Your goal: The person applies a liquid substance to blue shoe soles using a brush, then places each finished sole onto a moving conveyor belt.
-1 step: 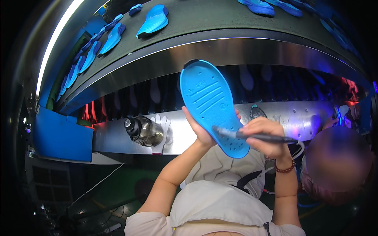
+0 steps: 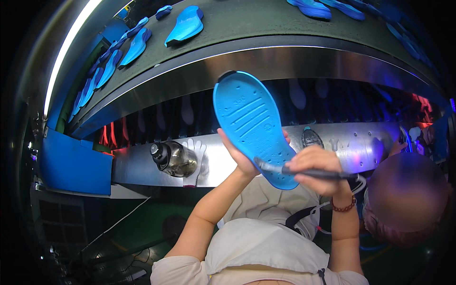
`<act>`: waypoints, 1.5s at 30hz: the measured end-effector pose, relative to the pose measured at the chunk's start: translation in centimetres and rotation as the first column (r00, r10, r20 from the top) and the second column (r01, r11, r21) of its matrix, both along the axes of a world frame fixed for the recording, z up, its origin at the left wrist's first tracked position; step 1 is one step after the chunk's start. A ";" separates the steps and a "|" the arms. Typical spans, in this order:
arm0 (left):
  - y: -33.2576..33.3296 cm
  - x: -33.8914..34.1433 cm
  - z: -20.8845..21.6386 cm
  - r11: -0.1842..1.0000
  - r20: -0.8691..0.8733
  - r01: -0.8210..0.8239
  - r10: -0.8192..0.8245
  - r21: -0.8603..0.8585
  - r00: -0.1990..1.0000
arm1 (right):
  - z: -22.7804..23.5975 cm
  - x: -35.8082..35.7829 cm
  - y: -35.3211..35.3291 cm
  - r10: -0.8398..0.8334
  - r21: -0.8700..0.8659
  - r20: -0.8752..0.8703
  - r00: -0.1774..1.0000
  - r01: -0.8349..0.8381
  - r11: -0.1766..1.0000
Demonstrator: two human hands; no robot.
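A bright blue shoe sole (image 2: 247, 114), with slanted ridges and small pits on its face, is held up tilted in front of me. My left hand (image 2: 241, 156) wraps round it from behind, with fingertips at both its edges. My right hand (image 2: 316, 168) grips a brush (image 2: 323, 174) by its black handle. The brush's pale, blurred tip lies over the narrower lower part of the sole; I cannot tell whether it touches. A light hose trails from the handle's end beside my right wrist.
Several blue soles (image 2: 185, 24) lie on the dark conveyor belt (image 2: 242, 26). On the metal shelf (image 2: 223, 166) are a dark bottle (image 2: 175, 159), a white glove (image 2: 199, 154) and a dark shoe (image 2: 312, 137). Another person (image 2: 408, 192) is close on the right.
The sole has shifted slightly left. My right hand has moved the brush a little left and down toward the sole's left edge.
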State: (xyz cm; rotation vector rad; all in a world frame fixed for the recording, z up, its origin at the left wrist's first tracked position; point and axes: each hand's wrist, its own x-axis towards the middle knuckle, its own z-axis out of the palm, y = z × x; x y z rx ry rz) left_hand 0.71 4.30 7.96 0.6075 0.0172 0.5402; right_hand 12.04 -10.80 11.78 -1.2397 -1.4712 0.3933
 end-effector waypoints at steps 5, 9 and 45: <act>0.7 -0.1 1.5 0.997 0.029 -0.075 0.075 -0.023 0.997 | 0.3 0.3 -1.5 0.055 -0.005 -0.091 0.994 -0.055 0.998; 1.0 -0.1 2.4 0.996 0.057 -0.067 0.071 -0.060 0.996 | 0.5 -0.6 -1.7 0.030 -0.079 0.013 0.999 -0.029 0.996; 2.8 -2.0 5.5 0.494 -0.719 0.858 -0.545 0.140 0.432 | 4.4 1.6 -2.4 0.376 -0.286 0.068 0.924 -0.343 0.895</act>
